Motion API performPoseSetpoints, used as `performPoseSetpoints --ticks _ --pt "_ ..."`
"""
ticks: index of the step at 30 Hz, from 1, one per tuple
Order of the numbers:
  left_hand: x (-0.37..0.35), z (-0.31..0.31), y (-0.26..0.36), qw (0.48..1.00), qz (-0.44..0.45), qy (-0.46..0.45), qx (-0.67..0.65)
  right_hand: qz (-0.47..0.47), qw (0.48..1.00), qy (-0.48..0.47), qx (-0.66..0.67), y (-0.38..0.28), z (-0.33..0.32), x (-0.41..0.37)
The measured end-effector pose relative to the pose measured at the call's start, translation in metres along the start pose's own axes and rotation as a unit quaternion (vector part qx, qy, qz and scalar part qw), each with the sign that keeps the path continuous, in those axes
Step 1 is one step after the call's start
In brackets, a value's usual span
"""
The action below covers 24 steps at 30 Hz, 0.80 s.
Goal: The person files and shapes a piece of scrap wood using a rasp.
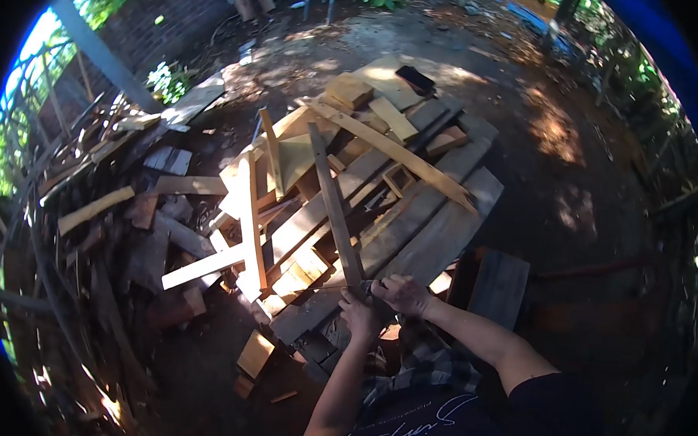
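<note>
A long narrow wooden strip (pixel 332 201) slants across the pile of boards, its near end between my two hands. My left hand (pixel 358 315) is closed at that near end, fingers against the wood. Just to the right, my right hand (pixel 403 294) is curled in a fist close to the same end. A thin dark line, perhaps a slim tool or wire, runs left from its fingers across the strip; what it is, I cannot make out. Beneath the hands lie wide grey planks (pixel 443 227).
Loose boards and blocks cover the work surface, including a long light board (pixel 392 148) and an upright-looking strip (pixel 252 221). A dark phone-like object (pixel 415 79) lies at the far end. Scrap wood (pixel 170 240) is heaped left; a wooden block (pixel 256 354) sits below.
</note>
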<state>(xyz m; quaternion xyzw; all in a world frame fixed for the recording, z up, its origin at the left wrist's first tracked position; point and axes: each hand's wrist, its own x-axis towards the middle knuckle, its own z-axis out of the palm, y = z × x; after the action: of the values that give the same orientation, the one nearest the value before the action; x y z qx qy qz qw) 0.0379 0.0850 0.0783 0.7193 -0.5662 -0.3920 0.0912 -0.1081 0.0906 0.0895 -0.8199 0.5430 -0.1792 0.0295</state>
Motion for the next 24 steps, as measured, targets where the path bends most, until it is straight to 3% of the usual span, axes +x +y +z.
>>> performPoseSetpoints --ticks 4,7,9,11,16,18,19,21,22,23,24 --pt "0.003 -0.014 -0.007 0.996 0.080 -0.035 -0.033 -0.018 1.000 0.000 -0.005 -0.010 -0.010 0.009" --pt "0.030 -0.020 -0.029 0.973 0.214 -0.068 -0.060 0.013 0.995 -0.102 -0.001 -0.013 -0.042 0.038" --pt "0.036 -0.026 -0.024 0.956 0.274 -0.076 -0.073 0.041 0.992 -0.117 0.002 -0.014 -0.055 0.046" --pt "0.028 -0.039 -0.021 0.967 0.205 -0.085 -0.127 -0.050 0.993 -0.095 -0.053 -0.015 -0.057 0.043" --pt "0.029 -0.051 -0.029 0.976 0.173 -0.093 -0.099 -0.009 0.996 -0.085 0.001 -0.025 -0.033 0.027" --pt "0.034 -0.051 -0.035 0.912 0.103 -0.200 -0.344 0.026 0.999 -0.022 0.035 -0.027 -0.015 0.018" --pt "0.024 -0.065 -0.022 0.904 0.055 -0.229 -0.356 0.010 0.999 -0.016 0.041 -0.030 -0.006 0.013" --pt "0.042 -0.069 -0.043 0.931 0.046 -0.198 -0.302 0.128 0.959 0.211 0.139 -0.030 0.003 0.004" --pt "0.042 -0.069 -0.041 0.951 0.037 -0.184 -0.244 0.121 0.959 0.214 0.139 -0.035 -0.005 0.005" --pt "0.034 -0.067 -0.045 0.978 0.112 -0.122 -0.126 0.186 0.920 0.296 0.175 -0.045 -0.011 0.001" --pt "0.036 -0.063 -0.051 0.977 0.113 -0.126 -0.127 0.253 0.868 0.374 0.207 -0.057 -0.019 -0.010"
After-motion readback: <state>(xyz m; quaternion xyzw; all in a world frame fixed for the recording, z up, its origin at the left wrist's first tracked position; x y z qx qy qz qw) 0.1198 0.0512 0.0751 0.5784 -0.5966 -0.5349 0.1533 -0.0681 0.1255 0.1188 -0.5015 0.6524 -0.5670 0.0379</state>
